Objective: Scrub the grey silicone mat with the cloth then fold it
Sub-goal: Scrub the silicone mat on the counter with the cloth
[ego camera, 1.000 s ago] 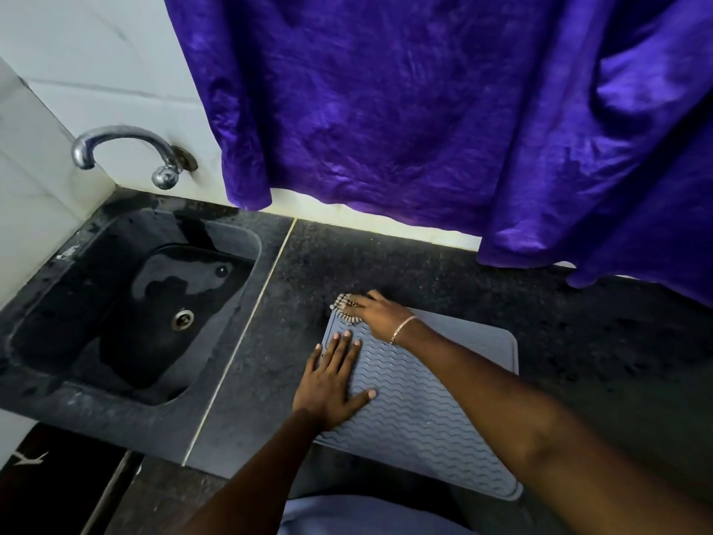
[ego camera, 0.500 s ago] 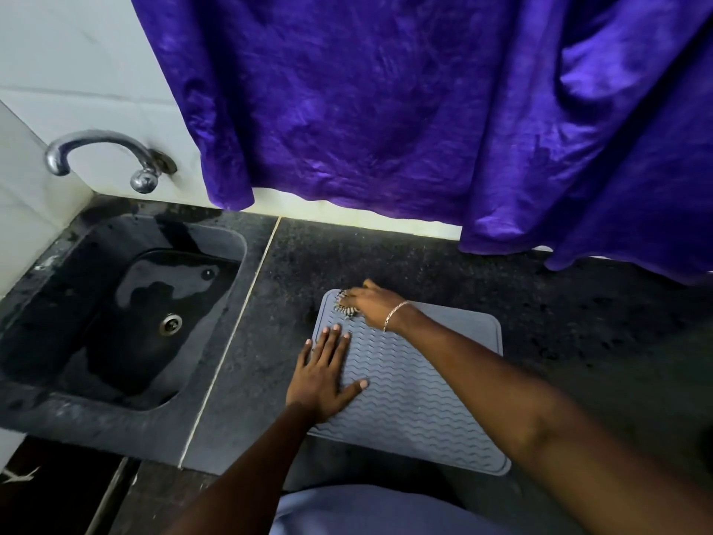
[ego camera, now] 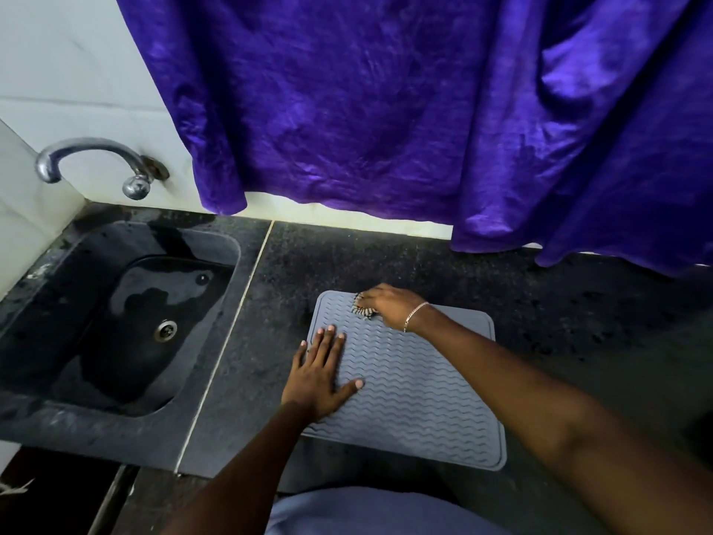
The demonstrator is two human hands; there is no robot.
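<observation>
Scrubbing looks to be the step in hand: the grey rectangular silicone mat with raised wavy ridges (ego camera: 416,384) lies flat and unfolded on the dark speckled stone counter (ego camera: 578,341), just right of the pale seam, so the fold is not yet begun. The right hand (ego camera: 389,305), wearing a thin chain bracelet, is closed over a small striped, fringed cloth (ego camera: 362,307) pressed to the mat near its 11 o'clock corner. The left hand (ego camera: 320,374) lies flat with fingers spread on the mat's 9 o'clock edge, gripping nothing, apparently pinning it down; the 2 hands are near each other but apart. The next move likely calls for sweeping the cloth toward the 3 and 5 o'clock parts, which show no sign of wiping, while the flat hand stops the mat sliding. The mat looks matte, clean-edged, with rounded corners and a raised rim. At 9 o'clock from it sits a black wet sink (ego camera: 58,411) under a curved chrome tap (ego camera: 88,156); a purple curtain (ego camera: 386,110) hangs at 12 o'clock.
</observation>
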